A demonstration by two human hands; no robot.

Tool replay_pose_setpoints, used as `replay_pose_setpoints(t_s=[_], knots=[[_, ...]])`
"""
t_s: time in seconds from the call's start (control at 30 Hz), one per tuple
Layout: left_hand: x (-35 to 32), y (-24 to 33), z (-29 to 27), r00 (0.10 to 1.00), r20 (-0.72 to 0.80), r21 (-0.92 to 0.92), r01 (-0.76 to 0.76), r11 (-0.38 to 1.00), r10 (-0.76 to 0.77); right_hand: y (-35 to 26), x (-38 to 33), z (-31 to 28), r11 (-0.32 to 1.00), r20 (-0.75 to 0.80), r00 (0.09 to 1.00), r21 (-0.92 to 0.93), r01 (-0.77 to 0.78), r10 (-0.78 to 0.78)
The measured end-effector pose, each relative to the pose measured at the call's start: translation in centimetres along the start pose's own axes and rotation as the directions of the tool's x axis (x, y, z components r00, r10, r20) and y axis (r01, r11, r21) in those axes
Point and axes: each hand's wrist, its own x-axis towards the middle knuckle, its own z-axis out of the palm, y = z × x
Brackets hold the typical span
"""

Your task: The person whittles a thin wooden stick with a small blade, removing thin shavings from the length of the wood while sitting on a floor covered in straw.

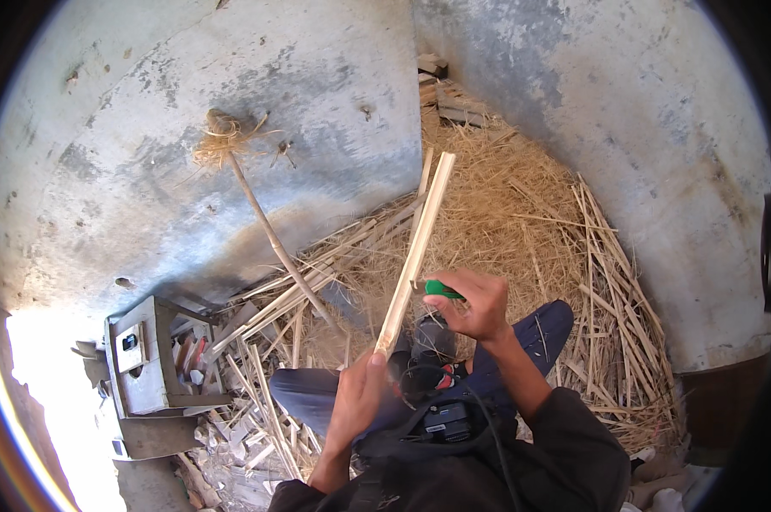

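Note:
My left hand (358,394) grips the near end of a long pale split cane strip (417,249) that points up and away from me. My right hand (478,303) is closed on a green-handled knife (442,289), its blade end meeting the strip at about mid-length. Both hands work above my lap, over dark blue trousers (539,328). The blade itself is mostly hidden behind the strip.
Piles of straw-like shavings (505,213) and loose cane strips (607,282) cover the ground ahead and right. A frayed-top stick (257,209) leans against the grey wall. A grey metal box (151,358) sits at left. A dark device (445,420) hangs at my chest.

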Motion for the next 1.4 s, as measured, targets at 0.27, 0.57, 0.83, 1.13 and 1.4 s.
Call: replay_pose_setpoints(t_s=[0.27, 0.57, 0.83, 1.13, 1.4], knots=[[-3.2, -1.9, -0.6, 0.985, 0.171, -0.010, 0.007, 1.000, -0.005, 7.4, 1.7, -2.3, 0.882, -0.118, 0.885, -0.095, -0.462, 0.451], [-1.3, -2.4, -2.2, 0.987, -0.113, -0.004, 0.117, 0.993, -0.117, 3.3, 0.8, -1.6, 0.945, 0.023, 0.950, 0.096, -0.311, 0.311], [0.8, 0.3, -0.2, 0.993, -0.094, 0.069, -0.069, 0.995, 0.075, -1.2, -1.1, 0.0, 0.987, 0.188, 0.982, 0.162, -0.021, -0.010], [0.7, 1.5, 0.4, 0.986, -0.131, 0.141, -0.089, 0.986, 0.108, -2.3, -1.0, -0.4, 1.000, 0.177, 0.984, 0.027, 0.005, -0.010], [0.4, 1.1, 0.4, 0.988, -0.133, 0.139, -0.062, 0.988, 0.081, -2.4, -0.7, -0.8, 0.998, 0.154, 0.988, -0.052, 0.032, -0.024]])
